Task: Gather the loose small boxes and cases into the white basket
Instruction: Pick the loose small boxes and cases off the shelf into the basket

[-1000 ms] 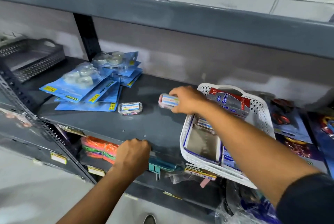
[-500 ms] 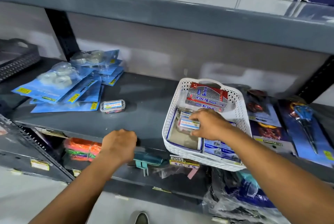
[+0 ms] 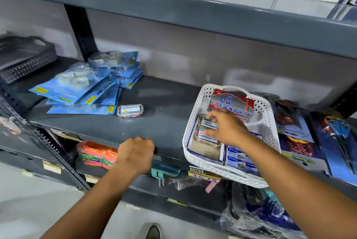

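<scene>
Head view. Right hand [image 3: 227,129] reaches into the white basket [image 3: 270,142], which sits at the near right edge of the grey shelf [image 3: 170,111], partly overhanging it. The fingers spread low over two small labelled cases [image 3: 208,128] lying stacked in the basket's left part; whether the grip has let go or is touching the upper case cannot be told, since the palm hides the contact. A red and silver box [image 3: 231,104] leans against the basket's far wall, and blue boxes [image 3: 239,159] stand packed along its near right side, leaving the left part free for flat cases. One clear case [image 3: 130,110] lies loose on the shelf, well left of the basket, just beside a pile of blue tape packs [image 3: 83,88]; it appears to be the last item to collect. Left hand [image 3: 136,153] is curled in a fist on the shelf's near lip, holding nothing visible, probably bracing the body during the reach.
</scene>
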